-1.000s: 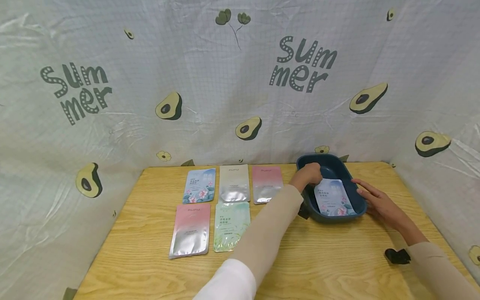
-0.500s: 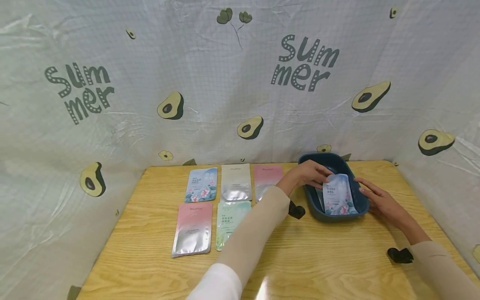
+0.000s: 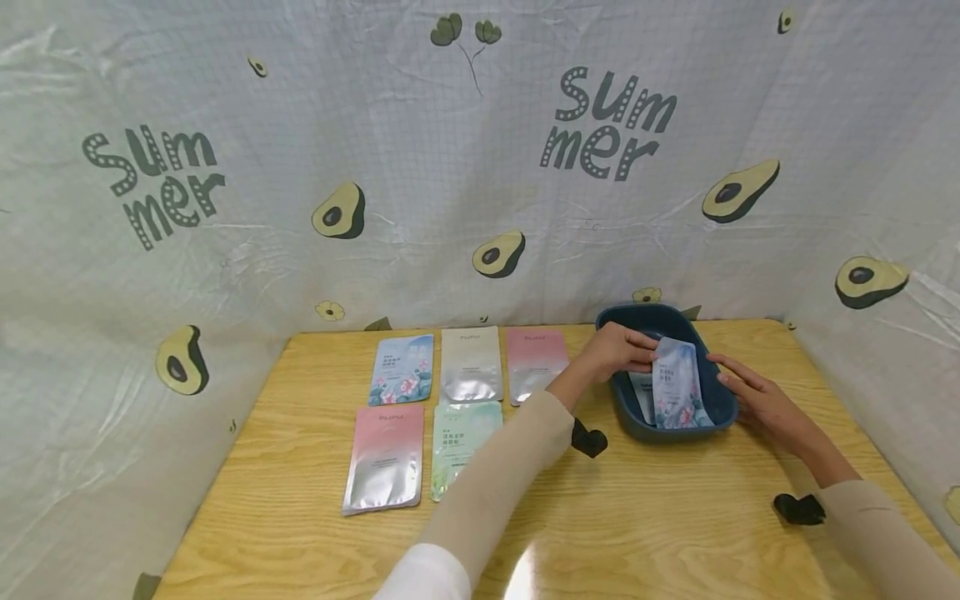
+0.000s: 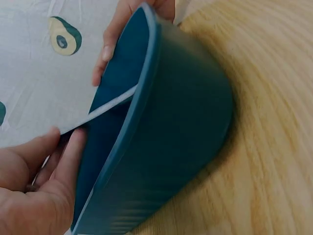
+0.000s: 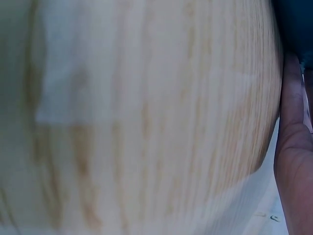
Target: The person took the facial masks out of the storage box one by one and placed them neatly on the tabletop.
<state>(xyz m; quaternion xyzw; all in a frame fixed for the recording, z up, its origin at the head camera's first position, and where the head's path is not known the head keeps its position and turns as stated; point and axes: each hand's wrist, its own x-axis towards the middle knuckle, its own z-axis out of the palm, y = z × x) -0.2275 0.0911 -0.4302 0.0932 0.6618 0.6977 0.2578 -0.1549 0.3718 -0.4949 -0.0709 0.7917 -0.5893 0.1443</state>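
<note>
In the head view, a dark blue plastic basin [image 3: 637, 427] stands at the table's right side. My left hand [image 3: 617, 348] pinches the upper left edge of a blue floral face mask packet [image 3: 675, 387], which stands tilted and bowed inside the basin. Under it, part of another pale packet [image 3: 642, 393] shows. The left wrist view shows the thumb and fingers of that hand on the packet's edge, inside the basin's rim. My right hand [image 3: 765, 408] rests against the basin's right wall with its fingers extended, fingertips at the rim. Its palm side lies along the wall in the right wrist view.
Several face mask packets lie flat in two rows on the wooden table [image 3: 637, 517]: blue [image 3: 402, 371], cream [image 3: 471, 367] and pink [image 3: 537, 362] behind, pink [image 3: 385, 458] and green [image 3: 457, 437] in front, the green one partly under my left sleeve. A printed curtain hangs behind.
My left hand, earlier curled at the flat-lying packet's top left corner, now pinches its edge and has raised it, uncovering a packet beneath. My right hand stays at the basin.
</note>
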